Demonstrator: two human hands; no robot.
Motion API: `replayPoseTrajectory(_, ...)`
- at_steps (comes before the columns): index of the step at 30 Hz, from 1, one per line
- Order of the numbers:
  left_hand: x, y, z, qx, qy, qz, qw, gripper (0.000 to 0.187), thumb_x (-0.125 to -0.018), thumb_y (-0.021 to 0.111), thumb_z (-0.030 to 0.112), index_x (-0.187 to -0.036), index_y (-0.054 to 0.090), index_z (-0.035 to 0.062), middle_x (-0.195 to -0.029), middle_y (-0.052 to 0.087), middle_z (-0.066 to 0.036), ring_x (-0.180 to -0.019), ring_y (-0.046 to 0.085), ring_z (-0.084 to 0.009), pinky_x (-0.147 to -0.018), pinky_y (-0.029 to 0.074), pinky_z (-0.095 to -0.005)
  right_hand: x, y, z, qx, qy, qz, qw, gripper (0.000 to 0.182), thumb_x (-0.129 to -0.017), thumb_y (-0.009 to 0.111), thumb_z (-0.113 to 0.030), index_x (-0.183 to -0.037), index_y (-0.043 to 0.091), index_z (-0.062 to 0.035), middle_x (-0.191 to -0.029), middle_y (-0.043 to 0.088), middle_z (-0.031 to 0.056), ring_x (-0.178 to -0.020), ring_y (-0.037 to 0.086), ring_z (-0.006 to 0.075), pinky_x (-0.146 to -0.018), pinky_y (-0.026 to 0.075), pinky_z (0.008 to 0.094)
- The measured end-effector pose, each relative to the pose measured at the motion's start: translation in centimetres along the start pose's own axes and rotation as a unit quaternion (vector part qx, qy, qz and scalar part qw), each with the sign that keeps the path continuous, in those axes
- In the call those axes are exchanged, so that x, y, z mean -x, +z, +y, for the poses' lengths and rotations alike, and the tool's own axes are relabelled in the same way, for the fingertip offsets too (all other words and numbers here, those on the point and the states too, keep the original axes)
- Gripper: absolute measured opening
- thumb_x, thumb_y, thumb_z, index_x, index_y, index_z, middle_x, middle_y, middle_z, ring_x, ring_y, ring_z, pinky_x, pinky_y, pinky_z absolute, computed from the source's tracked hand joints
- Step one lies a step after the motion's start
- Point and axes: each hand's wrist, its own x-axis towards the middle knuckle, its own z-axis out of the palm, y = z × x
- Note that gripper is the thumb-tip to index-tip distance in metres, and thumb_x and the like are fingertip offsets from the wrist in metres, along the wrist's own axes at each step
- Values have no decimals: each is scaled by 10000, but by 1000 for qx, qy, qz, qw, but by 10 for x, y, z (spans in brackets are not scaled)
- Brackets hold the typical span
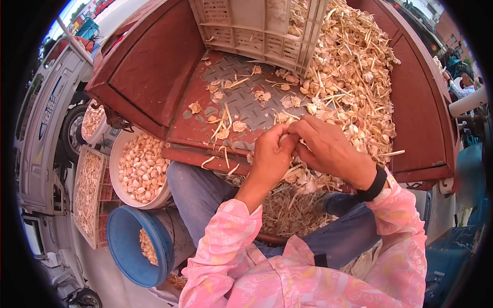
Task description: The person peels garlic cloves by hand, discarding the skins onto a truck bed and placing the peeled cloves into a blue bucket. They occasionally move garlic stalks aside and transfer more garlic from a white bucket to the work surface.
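A partly hidden garlic piece (283, 137) is pinched in the left hand (273, 154), beside the garlic heap (354, 66); whether the right hand (331, 148) is closed cannot be told; peeling seems under way; a light pull seems called for.

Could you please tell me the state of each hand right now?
Left hand: closed on a small pale piece.
Right hand: fingers curled beside it; grip unclear.

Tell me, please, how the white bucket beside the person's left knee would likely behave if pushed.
The white bucket is probably heavy for its size, since garlic cloves fill it near the rim. Its wall keeps a round shape, so it seems stiff rather than floppy. A hard shove might spill some loose, uncovered cloves.
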Motion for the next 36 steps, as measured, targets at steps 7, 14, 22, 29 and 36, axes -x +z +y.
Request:
replayPoseTrajectory(7, 10, 23, -17, 105, 18, 93, 990, 262, -987, 411, 228, -948, 557, 13, -682, 515, 16, -580, 433, -34, -527, 373, -193, 29, 12, 10, -52, 46, 23, 997, 235, -865, 587, -261, -999, 545, -73, -786, 570, 106, -688, 592, 297, -549, 450, 383)
replayPoseTrajectory(14, 17, 33, -27, 61, 92, 104, 988, 250, -992, 374, 217, -927, 524, 27, -733, 495, 9, -632, 427, -22, -543, 367, -178, 38, 21, 5, -62, 59, 14, 996, 188, -908, 505, -224, -945, 563, -49, -703, 605, 115, -632, 599, 284, -515, 438, 373)
replayPoseTrajectory(22, 22, 30, -6, 257, 2, 47, 965, 244, -986, 397, 262, -887, 483, 56, -608, 407, 30, -492, 332, -29, -449, 233, -182, 42, 22, 14, -488, 152, 24, 859, 299, -978, 402, -187, -749, 467, -7, -606, 459, 32, -548, 427, 107, -510, 355, 271)
replayPoseTrajectory(29, 98, 43, 87, 395, 8, -391, 831, 341, -966, 429, 331, -811, 471, 29, -687, 493, -21, -557, 448, -99, -509, 348, -222, 32, 13, 55, -102, 190, 32, 976, 95, -853, 565, -135, -826, 552, -44, -718, 531, 67, -707, 592, 214, -609, 451, 336)
replayPoseTrajectory(36, 119, 75, 101, 459, 126, -424, 770, 312, -946, 503, 247, -733, 527, 20, -645, 535, -89, -542, 546, -247, -474, 404, -318, 29, 24, 58, 49, 126, -66, 989, 101, -768, 587, -81, -868, 581, -73, -854, 574, 111, -782, 598, 330, -665, 467, 427)
